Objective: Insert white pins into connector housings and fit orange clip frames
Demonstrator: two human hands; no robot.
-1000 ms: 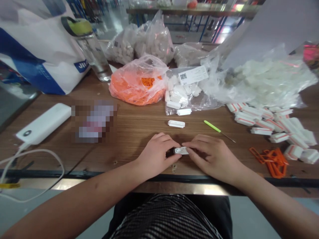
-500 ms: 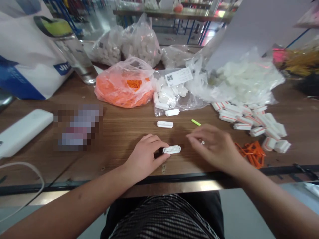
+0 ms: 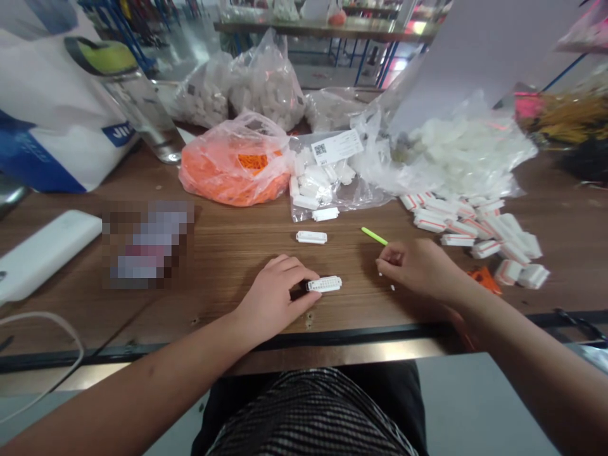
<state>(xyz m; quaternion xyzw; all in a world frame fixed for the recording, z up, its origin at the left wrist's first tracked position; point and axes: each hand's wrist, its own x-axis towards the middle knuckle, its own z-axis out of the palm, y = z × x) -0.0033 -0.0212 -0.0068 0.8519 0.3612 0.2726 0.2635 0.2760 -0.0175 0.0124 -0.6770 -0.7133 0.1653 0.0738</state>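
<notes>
My left hand (image 3: 273, 291) is closed on one end of a white plastic connector housing (image 3: 327, 284), thumb and forefinger on either side. The housing's face with rows of small holes is turned up, low over or on the table. To the right, my right hand (image 3: 418, 269) has its thumb and fingertips pressed together close to the tabletop; whatever is between them is too small to make out. Tiny white pieces (image 3: 392, 287) lie just below those fingertips. A yellow-green stick (image 3: 373, 235) lies beside the right hand, its near end close to the knuckles.
Another white housing (image 3: 311, 237) lies beyond my left hand. Behind are a bag of orange parts (image 3: 228, 171) and a clear bag of white housings (image 3: 318, 180). White pieces with orange stripes (image 3: 475, 231) are heaped right, near orange parts (image 3: 485, 278). A bottle (image 3: 142, 104) stands left.
My right hand has shifted right and its fingers have drawn together. More of the yellow-green stick and tiny white pieces now show. My left hand keeps its hold on the housing.
</notes>
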